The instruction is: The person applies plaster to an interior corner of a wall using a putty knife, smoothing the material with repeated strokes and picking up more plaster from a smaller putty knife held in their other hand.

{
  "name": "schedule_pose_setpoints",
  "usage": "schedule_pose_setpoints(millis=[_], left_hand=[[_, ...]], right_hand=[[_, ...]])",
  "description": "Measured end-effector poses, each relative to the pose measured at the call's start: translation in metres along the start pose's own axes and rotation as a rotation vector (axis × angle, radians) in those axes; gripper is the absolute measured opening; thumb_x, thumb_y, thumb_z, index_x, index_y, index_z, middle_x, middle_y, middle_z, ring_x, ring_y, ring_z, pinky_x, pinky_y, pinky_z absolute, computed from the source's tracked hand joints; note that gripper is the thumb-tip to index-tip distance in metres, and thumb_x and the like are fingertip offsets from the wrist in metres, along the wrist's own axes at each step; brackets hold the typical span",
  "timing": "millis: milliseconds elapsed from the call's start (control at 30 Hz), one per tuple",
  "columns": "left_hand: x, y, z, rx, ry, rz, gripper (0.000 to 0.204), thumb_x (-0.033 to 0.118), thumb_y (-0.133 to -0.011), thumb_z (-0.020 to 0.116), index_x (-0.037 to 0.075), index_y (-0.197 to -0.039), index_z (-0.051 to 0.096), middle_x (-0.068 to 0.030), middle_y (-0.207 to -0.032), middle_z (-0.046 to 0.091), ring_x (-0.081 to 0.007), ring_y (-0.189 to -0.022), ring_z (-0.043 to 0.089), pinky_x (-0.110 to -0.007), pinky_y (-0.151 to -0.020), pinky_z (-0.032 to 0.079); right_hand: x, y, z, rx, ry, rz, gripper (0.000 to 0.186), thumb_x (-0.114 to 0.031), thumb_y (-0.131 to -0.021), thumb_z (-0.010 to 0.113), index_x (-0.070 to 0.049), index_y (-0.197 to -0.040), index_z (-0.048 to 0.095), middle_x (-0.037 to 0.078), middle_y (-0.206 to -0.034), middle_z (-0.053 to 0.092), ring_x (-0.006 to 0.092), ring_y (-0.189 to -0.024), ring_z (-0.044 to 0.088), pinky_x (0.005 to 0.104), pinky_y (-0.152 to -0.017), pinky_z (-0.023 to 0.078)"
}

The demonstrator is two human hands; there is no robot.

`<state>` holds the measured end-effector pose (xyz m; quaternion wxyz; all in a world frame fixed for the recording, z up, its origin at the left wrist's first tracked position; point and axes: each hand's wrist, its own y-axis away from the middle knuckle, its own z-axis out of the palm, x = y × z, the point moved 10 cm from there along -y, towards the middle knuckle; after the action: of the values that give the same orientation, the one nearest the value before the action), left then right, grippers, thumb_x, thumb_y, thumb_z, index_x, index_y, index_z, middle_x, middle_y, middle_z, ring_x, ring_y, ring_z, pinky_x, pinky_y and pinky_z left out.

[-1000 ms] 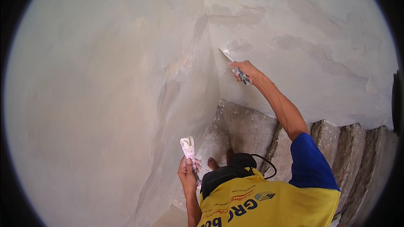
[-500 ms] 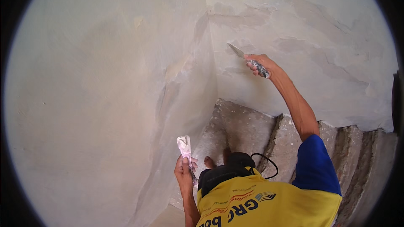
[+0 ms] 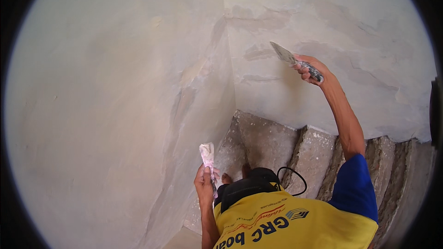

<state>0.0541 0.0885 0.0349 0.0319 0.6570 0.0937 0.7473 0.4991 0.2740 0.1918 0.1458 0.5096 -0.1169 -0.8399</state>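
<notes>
My right hand (image 3: 306,68) is wrapped round the dark, plaster-smeared handle of a putty knife (image 3: 283,53). Its grey tapered blade points up and left, by the right-hand wall (image 3: 295,97); whether it touches the wall I cannot tell. Darker patches of filler (image 3: 260,53) show on that wall beside the blade. Low in front of me, my left hand (image 3: 203,183) grips a second putty knife (image 3: 207,153), held upright. Whitish paste coats its blade, and pinkish smears run down to the handle.
The left-hand wall (image 3: 101,110) meets the right-hand one in a corner with a rough filled strip (image 3: 182,103). Below, worn concrete stairs (image 3: 314,152) climb along the right wall. My bare feet stand on a step near the corner. A black cable loop (image 3: 302,182) hangs beside me.
My right hand has moved to the right with its putty knife, and more of the blade's face shows. My left hand has shifted slightly up and right with the other knife.
</notes>
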Motion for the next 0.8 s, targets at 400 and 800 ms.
schedule_pose_setpoints(millis=[400, 800], left_hand=[[0.013, 0.004, 0.007, -0.023, -0.073, -0.004, 0.034, 0.027, -0.103, 0.046, -0.001, -0.117, 0.059, -0.0073, -0.083, 0.066, -0.0103, -0.067, 0.056, -0.025, -0.062, 0.044], [0.011, 0.010, 0.001, 0.067, -0.044, -0.027, 0.034, 0.026, -0.103, 0.047, -0.002, -0.119, 0.059, -0.0078, -0.082, 0.066, -0.0106, -0.066, 0.057, -0.025, -0.060, 0.045]], right_hand=[[0.097, -0.068, 0.052, 0.045, 0.101, -0.028, 0.022, -0.029, -0.095, 0.063, -0.008, -0.095, 0.056, -0.002, -0.067, 0.057, 0.0030, -0.045, 0.049, 0.0180, -0.034, 0.040], [0.052, -0.088, 0.007, 0.103, 0.005, -0.035, 0.016, -0.023, -0.095, 0.062, -0.011, -0.097, 0.052, -0.001, -0.068, 0.057, 0.0037, -0.047, 0.052, 0.0189, -0.034, 0.041]])
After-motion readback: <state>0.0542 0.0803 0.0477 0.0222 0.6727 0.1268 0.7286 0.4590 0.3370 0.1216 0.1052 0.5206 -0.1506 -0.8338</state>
